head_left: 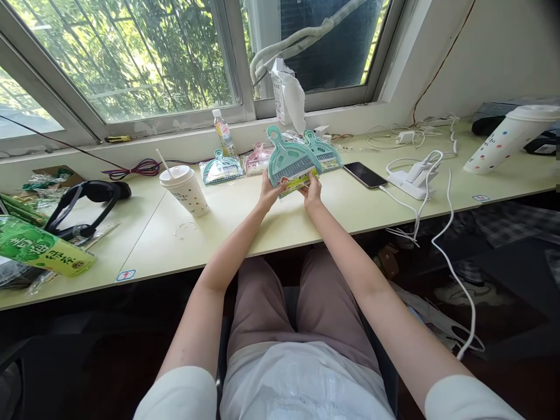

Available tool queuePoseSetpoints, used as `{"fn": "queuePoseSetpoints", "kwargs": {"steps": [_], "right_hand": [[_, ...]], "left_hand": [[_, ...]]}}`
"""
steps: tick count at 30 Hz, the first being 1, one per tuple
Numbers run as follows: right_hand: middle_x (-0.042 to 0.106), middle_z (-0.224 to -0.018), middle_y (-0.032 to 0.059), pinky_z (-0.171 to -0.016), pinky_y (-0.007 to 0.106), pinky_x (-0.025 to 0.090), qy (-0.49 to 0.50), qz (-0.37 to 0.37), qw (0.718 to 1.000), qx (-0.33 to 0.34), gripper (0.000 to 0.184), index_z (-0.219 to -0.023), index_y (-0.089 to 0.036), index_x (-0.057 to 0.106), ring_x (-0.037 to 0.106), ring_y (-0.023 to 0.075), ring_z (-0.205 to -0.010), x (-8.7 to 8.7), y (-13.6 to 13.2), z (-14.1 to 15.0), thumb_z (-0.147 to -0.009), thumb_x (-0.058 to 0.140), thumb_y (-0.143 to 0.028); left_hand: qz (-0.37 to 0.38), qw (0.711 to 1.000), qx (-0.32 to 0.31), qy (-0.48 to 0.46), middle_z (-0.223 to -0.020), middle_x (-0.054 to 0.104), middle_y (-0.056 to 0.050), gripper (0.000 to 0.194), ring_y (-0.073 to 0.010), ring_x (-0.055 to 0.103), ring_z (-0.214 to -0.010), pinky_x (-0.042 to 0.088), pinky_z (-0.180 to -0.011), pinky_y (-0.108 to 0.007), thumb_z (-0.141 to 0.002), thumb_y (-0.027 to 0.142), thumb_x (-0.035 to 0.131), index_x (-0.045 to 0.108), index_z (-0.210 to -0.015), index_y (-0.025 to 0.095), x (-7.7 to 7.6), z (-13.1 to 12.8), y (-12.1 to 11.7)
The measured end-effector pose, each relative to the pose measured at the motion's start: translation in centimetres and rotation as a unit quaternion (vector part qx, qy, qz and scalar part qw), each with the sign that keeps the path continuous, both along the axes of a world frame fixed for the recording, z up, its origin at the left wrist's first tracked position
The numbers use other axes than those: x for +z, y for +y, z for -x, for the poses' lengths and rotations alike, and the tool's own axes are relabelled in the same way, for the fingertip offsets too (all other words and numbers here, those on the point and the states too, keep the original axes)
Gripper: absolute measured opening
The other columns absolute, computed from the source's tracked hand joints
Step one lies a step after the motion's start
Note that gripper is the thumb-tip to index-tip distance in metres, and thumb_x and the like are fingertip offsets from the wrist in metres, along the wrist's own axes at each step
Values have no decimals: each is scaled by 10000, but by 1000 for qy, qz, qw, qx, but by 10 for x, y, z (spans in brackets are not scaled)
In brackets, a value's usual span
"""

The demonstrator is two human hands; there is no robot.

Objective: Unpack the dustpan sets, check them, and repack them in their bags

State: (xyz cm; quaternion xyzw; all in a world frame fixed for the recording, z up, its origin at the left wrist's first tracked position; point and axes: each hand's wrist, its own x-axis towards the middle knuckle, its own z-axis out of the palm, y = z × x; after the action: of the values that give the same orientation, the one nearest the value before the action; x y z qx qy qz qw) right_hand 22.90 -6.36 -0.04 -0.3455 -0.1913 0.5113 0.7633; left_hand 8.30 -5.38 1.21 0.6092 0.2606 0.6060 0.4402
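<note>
A teal mini dustpan-and-brush set (289, 158) in clear packaging with a yellow-green label is held up over the pale desk (271, 216). My left hand (267, 192) grips its lower left edge. Its lower right corner is pinched by my right hand (312, 191). Behind it lie more packaged sets on the desk: a teal one (221, 168), a pink one (257, 160) and another teal one (324, 150).
A paper cup with a straw (185, 188) stands left of my hands. A black phone (364, 174) and a white charger with cables (415, 178) lie to the right. Headphones (83, 205) and green snack packs (41, 249) sit far left; a bottle (224, 132) stands by the window.
</note>
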Motion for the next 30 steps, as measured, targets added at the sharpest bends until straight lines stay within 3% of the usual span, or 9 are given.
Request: {"fn": "queuePoseSetpoints", "kwargs": {"steps": [3, 9, 14, 19, 24, 30], "right_hand": [[714, -907, 27, -658, 232, 637, 23, 33, 999, -33, 114, -950, -217, 605, 711, 127, -763, 1, 0, -7, -901, 630, -317], [726, -944, 51, -749, 302, 664, 33, 73, 996, -31, 217, -978, -197, 631, 729, 160, -828, 5, -7, -6, -858, 715, -357], [738, -990, 46, -747, 265, 652, 8, 35, 999, -8, 223, -1002, -206, 632, 731, 143, -842, 8, -9, -3, -910, 649, -408], [751, -929, -5, -798, 226, 630, -15, -43, 995, 84, 98, -991, -213, 638, 739, 107, -826, 13, -14, 3, -896, 622, -192], [744, -812, -28, -763, 231, 643, -3, -3, 998, 67, 127, -903, -204, 617, 734, 97, -736, 12, -15, 5, -870, 603, -82], [744, -806, -28, -865, 269, 639, 24, -10, 997, 70, 155, -964, -206, 624, 746, 106, -782, 16, -19, 5, -908, 550, -82]], "left_hand": [[-5, 1000, -24, 19, -1352, 587, -122, 1003, -336, 535, -1327, 450, -1109, -441, -593, 373, 934, 440, -1458, 262, 2, 0, -3], [2, 998, -54, 28, -1341, 586, -116, 984, -325, 547, -1314, 466, -1093, -442, -591, 372, 922, 452, -1448, 259, -2, 6, 1], [29, 998, -54, -2, -1304, 622, -102, 973, -299, 608, -1225, 505, -1044, -422, -560, 318, 911, 473, -1426, 260, -7, 9, 13], [68, 996, -46, -26, -1281, 656, -87, 952, -281, 625, -1203, 508, -1046, -437, -561, 252, 871, 471, -1424, 260, -3, 22, 24], [131, 987, -90, -6, -1276, 674, -113, 965, -302, 640, -1197, 512, -1053, -466, -505, 197, 896, 491, -1381, 226, 3, 31, 21], [114, 990, -74, -27, -1282, 671, -109, 910, -260, 665, -1150, 529, -1036, -432, -495, 206, 898, 528, -1326, 234, 0, 26, 18]]}}
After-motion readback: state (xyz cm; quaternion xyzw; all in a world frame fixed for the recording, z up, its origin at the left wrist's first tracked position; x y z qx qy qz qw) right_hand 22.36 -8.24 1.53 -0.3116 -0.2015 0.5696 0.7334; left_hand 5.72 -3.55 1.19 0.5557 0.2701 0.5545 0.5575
